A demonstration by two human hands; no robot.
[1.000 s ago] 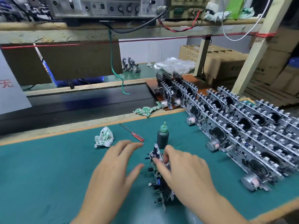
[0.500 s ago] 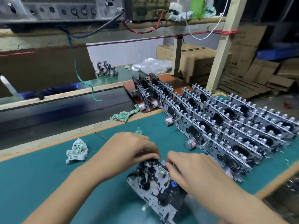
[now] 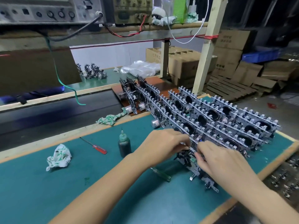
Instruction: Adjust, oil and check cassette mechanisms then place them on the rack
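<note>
My right hand (image 3: 221,160) and left hand (image 3: 163,146), fingers curled, pinch one cassette mechanism (image 3: 192,164) standing on edge on the green surface (image 3: 48,191), likely to seat it against the rack row (image 3: 226,126) at one o'clock. Green screwdriver (image 3: 161,173) lies beneath; oil bottle (image 3: 124,143) and red screwdriver (image 3: 97,147) wait at ten o'clock.

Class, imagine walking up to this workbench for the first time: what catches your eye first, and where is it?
First, the crowded rows of cassette mechanisms standing on edge across the right of the green mat. Next, both hands, left hand and right hand, gripping one mechanism at the near end. Left of them stands a dark oil bottle.
</note>
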